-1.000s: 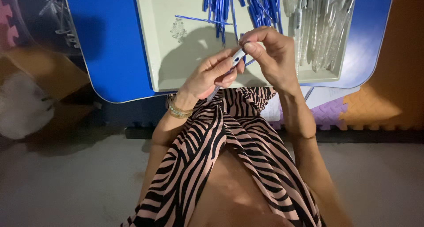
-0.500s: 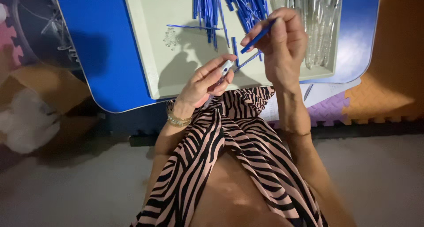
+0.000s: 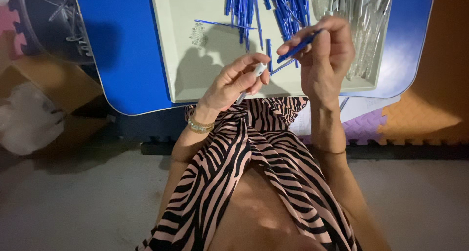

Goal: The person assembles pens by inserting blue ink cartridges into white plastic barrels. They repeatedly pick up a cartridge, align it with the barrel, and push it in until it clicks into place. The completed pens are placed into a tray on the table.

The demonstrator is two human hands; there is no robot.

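Over the tray (image 3: 176, 60), the right hand (image 3: 325, 60) pinches a blue refill (image 3: 298, 46), the left hand (image 3: 234, 82) a clear barrel (image 3: 251, 77); aligning tip and mouth squarely should ease insertion.

We see a glossy blue plastic refill (image 3: 296, 46), a smooth clear plastic barrel (image 3: 251, 78), a matt pale tray (image 3: 176, 45), striped cloth (image 3: 254, 153), and a metal bracelet (image 3: 198, 126).

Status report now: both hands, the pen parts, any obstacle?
Left hand grips clear pen barrel. Right hand pinches blue refill. Both held above pale tray. Nothing between them.
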